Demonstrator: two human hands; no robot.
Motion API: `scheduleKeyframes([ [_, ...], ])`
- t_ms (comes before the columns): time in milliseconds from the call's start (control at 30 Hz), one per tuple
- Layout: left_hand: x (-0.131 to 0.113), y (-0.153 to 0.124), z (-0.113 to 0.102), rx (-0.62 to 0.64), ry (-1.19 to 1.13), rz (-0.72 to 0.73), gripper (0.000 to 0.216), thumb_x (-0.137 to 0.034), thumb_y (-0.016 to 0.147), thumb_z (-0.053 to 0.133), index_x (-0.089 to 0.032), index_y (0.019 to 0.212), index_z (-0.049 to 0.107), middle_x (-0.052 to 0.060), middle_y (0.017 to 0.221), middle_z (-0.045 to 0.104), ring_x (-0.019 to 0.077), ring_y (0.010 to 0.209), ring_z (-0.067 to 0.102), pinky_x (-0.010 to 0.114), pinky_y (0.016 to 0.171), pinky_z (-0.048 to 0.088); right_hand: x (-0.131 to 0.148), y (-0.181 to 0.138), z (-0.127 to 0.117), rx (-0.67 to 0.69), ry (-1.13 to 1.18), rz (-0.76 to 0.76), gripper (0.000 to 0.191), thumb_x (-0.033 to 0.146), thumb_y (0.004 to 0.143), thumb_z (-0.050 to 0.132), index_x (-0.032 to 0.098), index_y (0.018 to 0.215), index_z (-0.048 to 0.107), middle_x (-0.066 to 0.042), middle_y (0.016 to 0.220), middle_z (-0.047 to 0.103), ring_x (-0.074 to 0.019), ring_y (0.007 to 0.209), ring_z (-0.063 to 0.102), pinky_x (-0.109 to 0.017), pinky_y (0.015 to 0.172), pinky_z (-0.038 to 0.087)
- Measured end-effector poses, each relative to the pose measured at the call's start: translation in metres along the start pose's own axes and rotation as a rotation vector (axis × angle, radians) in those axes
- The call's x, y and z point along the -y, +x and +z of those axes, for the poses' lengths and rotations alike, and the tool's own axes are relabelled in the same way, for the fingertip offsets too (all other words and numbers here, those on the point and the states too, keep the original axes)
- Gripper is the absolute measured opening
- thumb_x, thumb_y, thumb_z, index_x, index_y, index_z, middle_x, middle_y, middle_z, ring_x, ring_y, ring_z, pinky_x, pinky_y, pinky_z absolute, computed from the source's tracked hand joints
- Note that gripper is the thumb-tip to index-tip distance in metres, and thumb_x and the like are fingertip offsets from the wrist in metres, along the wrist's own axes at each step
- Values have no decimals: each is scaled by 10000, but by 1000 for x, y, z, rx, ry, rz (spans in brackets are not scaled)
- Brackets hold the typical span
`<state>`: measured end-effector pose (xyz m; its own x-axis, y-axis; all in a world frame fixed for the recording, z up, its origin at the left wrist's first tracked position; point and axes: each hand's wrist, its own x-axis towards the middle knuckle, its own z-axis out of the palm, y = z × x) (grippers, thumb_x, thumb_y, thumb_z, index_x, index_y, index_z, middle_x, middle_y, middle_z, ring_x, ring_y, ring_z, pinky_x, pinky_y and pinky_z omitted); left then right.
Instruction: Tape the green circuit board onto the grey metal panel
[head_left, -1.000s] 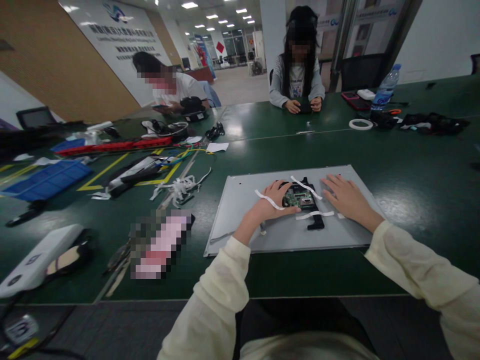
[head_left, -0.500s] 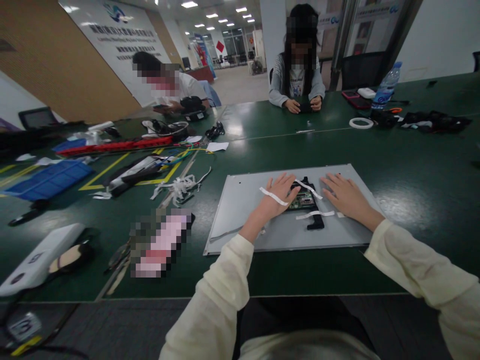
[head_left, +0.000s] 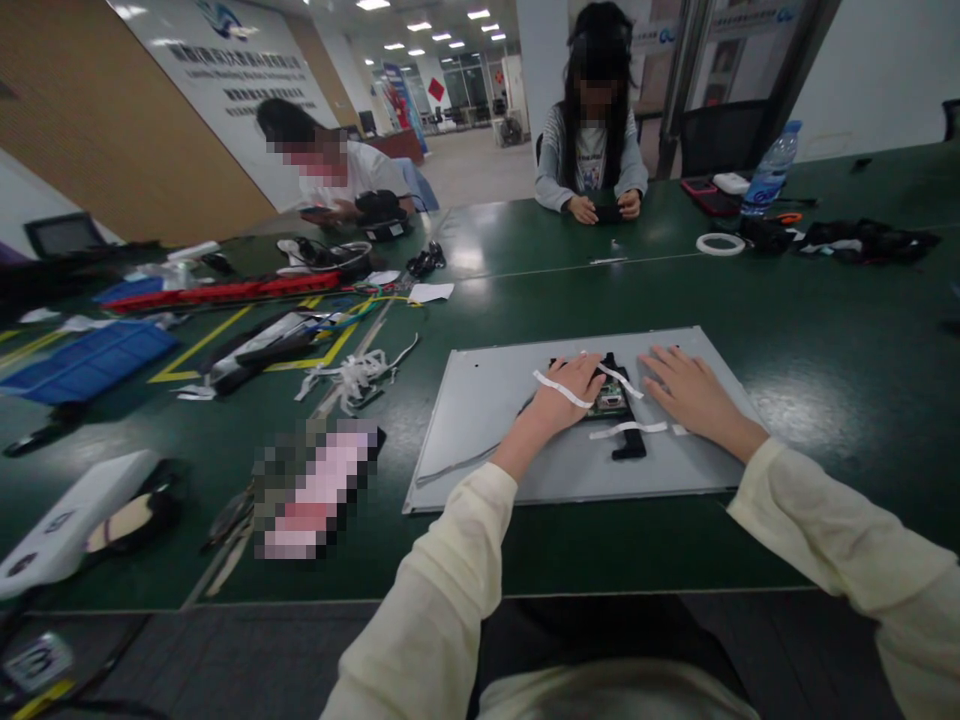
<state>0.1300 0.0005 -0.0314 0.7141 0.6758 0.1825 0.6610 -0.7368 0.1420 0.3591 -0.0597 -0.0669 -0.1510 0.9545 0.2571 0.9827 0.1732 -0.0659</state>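
Note:
A circuit board in a black frame [head_left: 609, 400] lies on a light grey panel [head_left: 480, 400]. My left hand [head_left: 574, 372] rests palm down over the left part of the board, covering much of it, with its fingers stretched out. A white tape strip [head_left: 555, 386] runs across the back of that hand. Two more white strips lie over the frame: an upper strip [head_left: 627, 382] by my left fingertips and a lower strip [head_left: 630, 430] across the frame's black leg. Flat on the panel to the right lies my right hand [head_left: 686, 390], fingers spread, apart from the frame.
Left of the panel are a phone [head_left: 322, 490], a tangle of white strips [head_left: 356, 378] and a blue tray [head_left: 90, 358]. A tape roll [head_left: 720, 244] and a water bottle [head_left: 772, 172] stand farther back. Two people sit across the green table [head_left: 525, 275].
My left hand has slid a little to the right over the circuit board, the tape strip on its back moving along. My right hand stays in place. The view has shifted slightly.

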Motion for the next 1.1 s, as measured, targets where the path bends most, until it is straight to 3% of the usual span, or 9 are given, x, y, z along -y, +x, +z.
scheduleKeyframes([
  [133, -2, -1, 0, -7, 5, 15, 436, -297, 993, 242, -126, 1375, 364, 113, 1399, 489, 182, 1349, 380, 371, 1087, 319, 3, 1, -7, -26, 109, 9, 502, 402, 944, 301, 187, 1367, 465, -110, 1451, 408, -320, 1352, 320, -542, 1047, 303],
  [233, -2, -1, 1, -12, 24, 2, 423, -280, 987, 255, -143, 1373, 363, 117, 1389, 496, 184, 1345, 385, 379, 1076, 333, 10, 2, -23, -97, 325, -71, 450, 338, 936, 330, 174, 1313, 513, -97, 1384, 488, -254, 1297, 413, -453, 1065, 338],
  [333, -1, 0, 2, -24, 29, 8, 405, -284, 982, 275, -149, 1346, 392, 118, 1345, 533, 191, 1300, 438, 378, 1054, 357, 21, 2, -39, -141, 550, -129, 341, 276, 910, 376, 202, 1130, 625, -67, 1204, 619, -200, 1128, 558, -366, 987, 429],
  [433, -1, 2, 0, -35, 27, 32, 390, -286, 976, 291, -139, 1308, 434, 114, 1299, 567, 200, 1214, 515, 366, 1026, 382, 30, 2, -42, -111, 764, -66, 251, 266, 862, 457, 207, 995, 661, -53, 1039, 677, -190, 962, 626, -336, 851, 498],
  [600, -3, 0, -6, -35, 51, 60, 383, -259, 969, 285, -128, 1289, 449, 116, 1262, 586, 208, 1165, 544, 365, 1006, 389, 34, 8, -25, -9, 1112, 147, 193, 279, 820, 487, 188, 921, 624, -51, 888, 680, -176, 849, 656, -324, 748, 538],
  [733, -8, -2, -11, -24, 63, 23, 386, -254, 966, 288, -114, 1299, 423, 135, 1292, 546, 217, 1139, 550, 366, 971, 415, 29, 10, -17, 33, 1135, 203, 164, 281, 803, 495, 190, 880, 606, -43, 850, 670, -167, 819, 663, -303, 693, 558],
  [900, -9, -2, -13, -5, 109, 20, 336, -259, 966, 285, -113, 1136, 534, 141, 1223, 566, 227, 1111, 553, 376, 975, 405, 28, 8, -24, 83, 1079, 188, 174, 285, 808, 500, 204, 895, 627, -45, 881, 686, -184, 858, 670, -248, 561, 547],
  [1100, -9, -2, -8, -66, 142, 1, 348, -248, 954, 301, -112, 1174, 534, 134, 1261, 551, 237, 1131, 535, 381, 987, 385, 25, 7, -27, 140, 987, 180, 217, 273, 817, 493, 218, 960, 647, -42, 928, 707, -204, 876, 672, -247, 502, 531],
])
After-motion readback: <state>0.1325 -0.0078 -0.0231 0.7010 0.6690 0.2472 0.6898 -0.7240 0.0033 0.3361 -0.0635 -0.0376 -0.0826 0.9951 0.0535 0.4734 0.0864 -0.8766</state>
